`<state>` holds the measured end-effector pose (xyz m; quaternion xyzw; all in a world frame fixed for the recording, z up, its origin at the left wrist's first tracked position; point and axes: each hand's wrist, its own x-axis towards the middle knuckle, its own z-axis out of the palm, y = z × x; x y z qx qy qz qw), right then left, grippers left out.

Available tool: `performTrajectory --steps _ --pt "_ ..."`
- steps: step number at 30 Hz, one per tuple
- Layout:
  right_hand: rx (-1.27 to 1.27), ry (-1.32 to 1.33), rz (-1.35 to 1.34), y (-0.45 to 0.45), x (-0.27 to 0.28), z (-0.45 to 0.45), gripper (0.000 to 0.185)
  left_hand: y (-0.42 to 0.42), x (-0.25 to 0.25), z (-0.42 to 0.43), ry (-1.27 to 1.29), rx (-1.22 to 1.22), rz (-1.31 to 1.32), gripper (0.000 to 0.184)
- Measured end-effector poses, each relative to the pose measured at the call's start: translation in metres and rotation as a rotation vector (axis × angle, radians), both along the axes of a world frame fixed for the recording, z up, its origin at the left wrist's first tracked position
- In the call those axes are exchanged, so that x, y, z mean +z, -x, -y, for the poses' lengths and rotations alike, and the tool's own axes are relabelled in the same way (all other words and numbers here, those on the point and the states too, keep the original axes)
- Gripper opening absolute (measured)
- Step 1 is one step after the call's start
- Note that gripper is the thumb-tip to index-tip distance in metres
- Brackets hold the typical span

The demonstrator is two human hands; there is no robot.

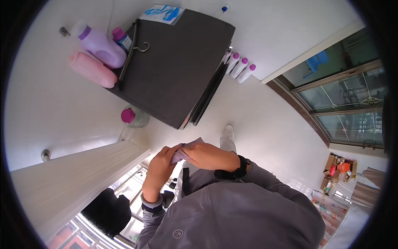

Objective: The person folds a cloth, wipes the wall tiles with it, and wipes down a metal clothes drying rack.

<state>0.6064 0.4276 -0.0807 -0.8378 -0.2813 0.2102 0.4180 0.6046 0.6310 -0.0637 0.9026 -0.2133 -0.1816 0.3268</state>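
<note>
A folded grey-purple cloth (178, 157) is bunched up in front of my body, between my two hands. My left hand (159, 167) has its fingers closed around the cloth's left side. From the right, my right hand (200, 155) grips the same cloth, and part of it sticks up above the knuckles. The fingers hide much of the cloth, so its full shape cannot be seen. Beyond the hands stands a large dark flat-topped unit (178, 54).
On the dark top lies a black hanger (132, 52). Beside it stand a purple jug (101, 45) and a pink bottle (93, 68). A clear container (139, 118) with a magenta cap stands lower left. Several white bottles (239, 67) stand right of the unit. Glazed doors (344, 99) are at right.
</note>
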Motion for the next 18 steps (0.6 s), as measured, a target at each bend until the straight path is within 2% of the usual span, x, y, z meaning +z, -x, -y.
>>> performTrajectory --steps 2,4,6,8,9,10,12,18 --pt "-0.102 -0.008 -0.009 -0.001 -0.002 0.065 0.026 -0.015 -0.013 0.065 -0.026 -0.089 0.095 0.044" --pt "-0.161 0.138 -0.017 -0.008 -0.011 0.138 0.030 -0.032 -0.024 0.139 -0.033 -0.177 0.175 0.042" --pt "-0.249 0.199 0.033 -0.011 -0.013 0.203 0.031 -0.051 -0.043 0.208 0.045 -0.270 0.398 0.041" --pt "-0.331 0.203 -0.038 -0.016 0.004 0.261 0.032 -0.070 -0.029 0.274 0.167 -0.325 0.417 0.037" --pt "-0.370 0.170 -0.044 -0.021 0.018 0.287 0.032 -0.076 -0.027 0.300 0.158 -0.329 0.271 0.036" --pt "-0.396 0.138 -0.048 -0.027 0.028 0.311 0.032 -0.083 -0.023 0.320 0.156 -0.339 0.274 0.037" --pt "-0.424 0.110 -0.073 -0.040 0.014 0.346 0.033 -0.097 -0.018 0.352 0.142 -0.340 0.262 0.038" --pt "-0.313 0.041 -0.422 -0.133 0.015 0.380 0.042 -0.168 -0.012 0.385 0.015 -0.325 0.194 0.032"
